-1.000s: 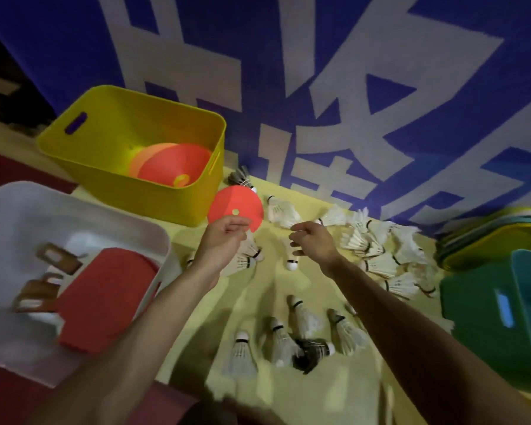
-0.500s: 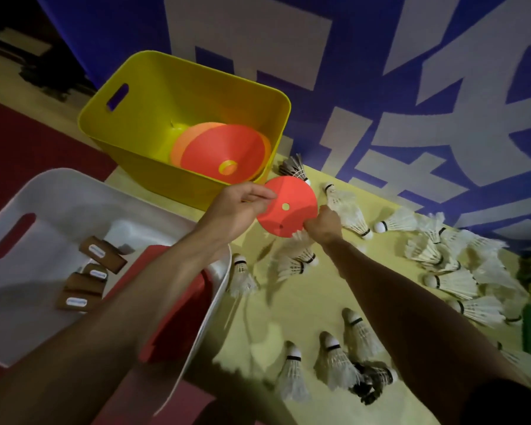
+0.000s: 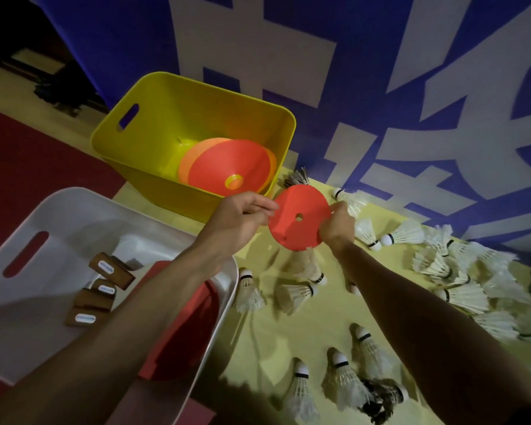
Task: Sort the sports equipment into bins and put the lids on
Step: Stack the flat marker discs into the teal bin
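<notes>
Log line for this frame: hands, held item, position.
left hand pinches red cone edge | right hand pinches opposite edge | cone beside yellow bin, not inside | shuttlecocks unsorted

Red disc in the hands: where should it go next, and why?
Probably lift the red disc, pinched at its edges by the left hand and right hand, over the rim of the yellow bin and drop it in: orange discs already lie stacked there, and the bin stands beside it.

The red disc cone (image 3: pixel 299 222) I hold is smooth, matt plastic. Yellow bin (image 3: pixel 196 118) and white bin (image 3: pixel 74 216): smooth plastic (a faint sheen). Shuttlecocks (image 3: pixel 292 296) are feathered; paddle handles (image 3: pixel 111 269) look wooden.
</notes>
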Demonstrator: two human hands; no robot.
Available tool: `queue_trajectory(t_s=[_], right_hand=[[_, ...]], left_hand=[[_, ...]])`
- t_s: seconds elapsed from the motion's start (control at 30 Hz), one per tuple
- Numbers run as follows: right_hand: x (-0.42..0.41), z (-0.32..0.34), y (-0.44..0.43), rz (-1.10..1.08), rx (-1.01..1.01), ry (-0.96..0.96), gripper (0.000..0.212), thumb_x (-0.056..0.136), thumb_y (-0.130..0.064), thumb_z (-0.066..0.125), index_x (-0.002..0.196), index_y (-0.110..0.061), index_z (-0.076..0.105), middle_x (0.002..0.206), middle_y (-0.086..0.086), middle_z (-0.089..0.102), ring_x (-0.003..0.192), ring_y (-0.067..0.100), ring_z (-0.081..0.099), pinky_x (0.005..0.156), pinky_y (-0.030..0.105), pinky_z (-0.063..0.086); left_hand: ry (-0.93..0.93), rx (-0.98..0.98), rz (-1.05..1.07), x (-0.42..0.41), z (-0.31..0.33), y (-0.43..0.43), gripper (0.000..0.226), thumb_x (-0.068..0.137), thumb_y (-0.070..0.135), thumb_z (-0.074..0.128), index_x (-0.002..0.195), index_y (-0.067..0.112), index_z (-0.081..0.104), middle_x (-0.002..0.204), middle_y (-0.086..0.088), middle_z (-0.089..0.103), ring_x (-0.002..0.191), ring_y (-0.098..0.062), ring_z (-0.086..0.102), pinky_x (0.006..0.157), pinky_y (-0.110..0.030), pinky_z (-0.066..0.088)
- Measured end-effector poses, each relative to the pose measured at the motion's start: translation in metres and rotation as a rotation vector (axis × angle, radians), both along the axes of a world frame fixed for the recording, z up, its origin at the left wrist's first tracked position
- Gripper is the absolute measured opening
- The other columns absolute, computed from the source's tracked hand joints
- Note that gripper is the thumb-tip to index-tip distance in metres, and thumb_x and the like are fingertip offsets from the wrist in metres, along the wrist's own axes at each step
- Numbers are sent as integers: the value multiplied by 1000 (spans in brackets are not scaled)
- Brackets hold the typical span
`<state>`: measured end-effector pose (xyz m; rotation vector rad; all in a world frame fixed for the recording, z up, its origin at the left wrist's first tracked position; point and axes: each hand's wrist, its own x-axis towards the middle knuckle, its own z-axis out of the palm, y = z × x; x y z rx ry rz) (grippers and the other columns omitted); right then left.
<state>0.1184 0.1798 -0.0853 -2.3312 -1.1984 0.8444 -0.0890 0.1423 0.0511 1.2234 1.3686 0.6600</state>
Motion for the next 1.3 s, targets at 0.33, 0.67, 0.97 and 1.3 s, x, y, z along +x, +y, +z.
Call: queue_trajectory(t_s=[0.33,0.67,0.97,1.3], right_hand=[[62,102,-33,-88,375,242,19,88,2,58,93,-16,55,94,2,60,85,26,64,58,43,59],[137,168,-114,-91,480,580,18,85,5,62,90,-12,60,75,0,60,61,13,61,48,28,52],[265,205,-202,-36,463,488,16,88,-2,62,98,-14,60,70,4,58,58,12,60,44,26,52],[436,215,-337,-307,522,585,18,84,2,65,92,-14,63,68,3,60,51,11,60,44,25,51]], left_hand=[[-77,20,-43,53,16,-12,22,89,4,57,96,23,66,102,-1,69,91,-7,63,72,-16,43],[-170,-29,117,135,17,-52,43,93,18,60,133,14,44,114,-6,61,93,-16,64,68,-33,59],[-242,79,49,260,56,-123,28,91,1,58,116,11,49,98,-4,64,79,-15,66,53,-27,57],[-203,98,-123,429,57,-212,29,87,-2,62,113,7,54,88,-11,61,64,-19,65,62,-34,60]])
